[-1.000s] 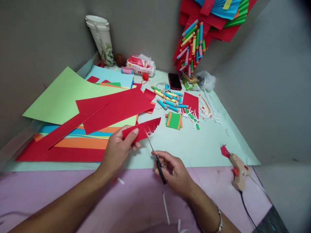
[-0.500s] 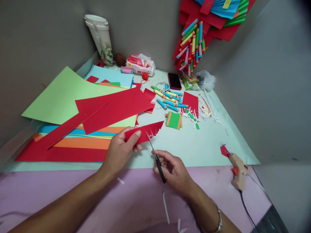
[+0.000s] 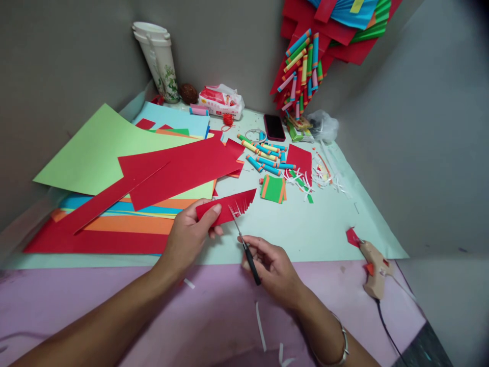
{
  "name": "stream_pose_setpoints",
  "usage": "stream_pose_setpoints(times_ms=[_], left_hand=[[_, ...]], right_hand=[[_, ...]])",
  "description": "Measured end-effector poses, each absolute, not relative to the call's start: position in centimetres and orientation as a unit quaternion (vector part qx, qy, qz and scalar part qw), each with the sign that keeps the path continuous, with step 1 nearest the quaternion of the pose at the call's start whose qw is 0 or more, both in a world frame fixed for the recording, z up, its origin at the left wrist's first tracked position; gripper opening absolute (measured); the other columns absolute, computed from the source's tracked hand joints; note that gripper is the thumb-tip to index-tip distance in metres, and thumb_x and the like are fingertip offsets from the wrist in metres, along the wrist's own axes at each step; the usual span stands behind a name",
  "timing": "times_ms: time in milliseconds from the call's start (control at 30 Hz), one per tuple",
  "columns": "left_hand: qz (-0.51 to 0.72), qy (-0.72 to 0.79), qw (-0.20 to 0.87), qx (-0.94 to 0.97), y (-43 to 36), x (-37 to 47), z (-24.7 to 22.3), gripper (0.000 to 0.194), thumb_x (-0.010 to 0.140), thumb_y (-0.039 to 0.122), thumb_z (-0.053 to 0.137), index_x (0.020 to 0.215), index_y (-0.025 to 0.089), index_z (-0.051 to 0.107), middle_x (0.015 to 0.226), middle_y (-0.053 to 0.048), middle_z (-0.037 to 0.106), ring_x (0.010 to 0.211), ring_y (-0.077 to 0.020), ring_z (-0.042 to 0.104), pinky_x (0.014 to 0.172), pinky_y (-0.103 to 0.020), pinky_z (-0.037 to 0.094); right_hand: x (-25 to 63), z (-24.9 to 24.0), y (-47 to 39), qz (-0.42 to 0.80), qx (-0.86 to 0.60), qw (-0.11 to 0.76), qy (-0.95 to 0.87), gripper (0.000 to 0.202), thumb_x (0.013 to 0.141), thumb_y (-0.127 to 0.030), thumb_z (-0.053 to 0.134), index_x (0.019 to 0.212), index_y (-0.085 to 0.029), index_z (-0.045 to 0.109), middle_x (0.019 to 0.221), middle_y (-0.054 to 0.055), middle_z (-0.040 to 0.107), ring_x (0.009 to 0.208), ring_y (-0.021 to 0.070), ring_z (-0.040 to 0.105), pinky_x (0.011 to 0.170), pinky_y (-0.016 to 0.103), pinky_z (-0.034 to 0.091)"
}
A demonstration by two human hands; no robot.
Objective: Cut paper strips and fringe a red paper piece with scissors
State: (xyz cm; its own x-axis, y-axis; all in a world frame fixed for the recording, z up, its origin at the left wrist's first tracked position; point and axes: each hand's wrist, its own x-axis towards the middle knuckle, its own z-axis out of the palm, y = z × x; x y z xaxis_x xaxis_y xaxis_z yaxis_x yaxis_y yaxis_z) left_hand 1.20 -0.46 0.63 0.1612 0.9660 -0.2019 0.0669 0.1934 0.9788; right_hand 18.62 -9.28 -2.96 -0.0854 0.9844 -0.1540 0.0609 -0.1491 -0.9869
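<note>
A strip of red paper is pinched between the thumb and fingers of my left hand; narrow cuts fringe its right part. My right hand is closed on the black handles of a pair of scissors. The thin metal blades point up and left, at the paper's lower edge beside the fringed cuts. Just behind the paper's right end lies a green paper piece with orange edges. To the left of my left hand are large red paper sheets.
Several coloured paper rolls lie behind my hands, near a phone and white paper shreds. On the right rests a glue gun with a cord. A white cup and tissue pack stand at the back.
Almost nothing differs. Both hands keep their places, and the scissors stay at the same part of the red paper.
</note>
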Motion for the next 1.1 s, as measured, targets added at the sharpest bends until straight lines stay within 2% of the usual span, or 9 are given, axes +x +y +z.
stream_pose_setpoints(times_ms=[267, 633, 867, 1100], left_hand=[[0.385, 0.522, 0.575, 0.499, -0.44, 1.17, 0.68, 0.026, 0.085, 0.046, 0.061, 0.082, 0.02, 0.063, 0.055, 0.001, 0.06, 0.052, -0.0137, 0.05, 0.049, -0.023, 0.039], [0.369, 0.514, 0.577, 0.516, -1.19, 1.77, 1.07, 0.026, 0.083, 0.045, 0.062, 0.074, 0.021, 0.061, 0.052, 0.002, 0.059, 0.051, -0.0158, 0.049, 0.055, -0.027, 0.04], [0.377, 0.506, 0.596, 0.496, -1.1, 1.73, 1.11, 0.023, 0.083, 0.042, 0.063, 0.075, 0.021, 0.061, 0.051, 0.003, 0.058, 0.05, -0.0151, 0.048, 0.054, -0.026, 0.039], [0.374, 0.51, 0.61, 0.477, -1.03, 1.74, 1.09, 0.024, 0.083, 0.041, 0.063, 0.071, 0.02, 0.061, 0.051, 0.003, 0.058, 0.05, -0.0137, 0.046, 0.055, -0.026, 0.038]], right_hand=[[18.56, -2.75, -9.14, 0.551, -0.529, 0.422, -0.488, 0.04, 0.078, -0.022, 0.061, 0.118, -0.016, 0.065, 0.073, 0.0, 0.057, 0.062, 0.0116, 0.048, 0.057, 0.024, 0.041], [18.68, -2.98, -9.31, 0.548, -0.523, 0.424, -0.495, 0.042, 0.076, -0.021, 0.069, 0.117, -0.019, 0.062, 0.074, -0.002, 0.055, 0.063, 0.0109, 0.048, 0.06, 0.024, 0.042], [18.54, -2.65, -9.15, 0.551, -0.533, 0.423, -0.482, 0.04, 0.077, -0.021, 0.065, 0.116, -0.017, 0.063, 0.073, -0.002, 0.055, 0.062, 0.0111, 0.046, 0.057, 0.024, 0.04], [18.66, -3.09, -9.26, 0.547, -0.53, 0.424, -0.49, 0.039, 0.08, -0.02, 0.059, 0.119, -0.017, 0.063, 0.073, -0.001, 0.059, 0.063, 0.0118, 0.05, 0.06, 0.025, 0.043]])
